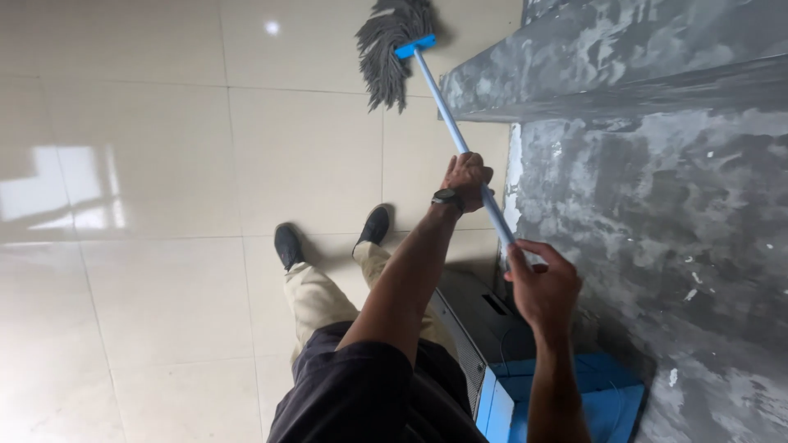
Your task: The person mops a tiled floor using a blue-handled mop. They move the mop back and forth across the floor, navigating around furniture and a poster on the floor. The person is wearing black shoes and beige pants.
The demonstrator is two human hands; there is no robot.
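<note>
Looking down from head height, a person grips a mop with both hands on its long light-blue handle (460, 135). The left hand (468, 179), with a dark watch (447, 197) at the wrist, is closed in a fist around the handle about halfway along. The right hand (542, 283) sits behind it, nearer the body, with fingers curled around the handle's top end. Ahead of both hands, the handle slopes away to a bright blue clamp and a grey stringy mop head (391, 49), which rests on the glossy cream tiled floor (164, 246). To the right of the hands runs a rough grey wall (657, 213) with a ledge. Below the left arm are beige trousers and two black shoes (328, 236) standing on the tiles. Beneath the right hand sits a grey box with a blue container (607, 402) beside it.
</note>
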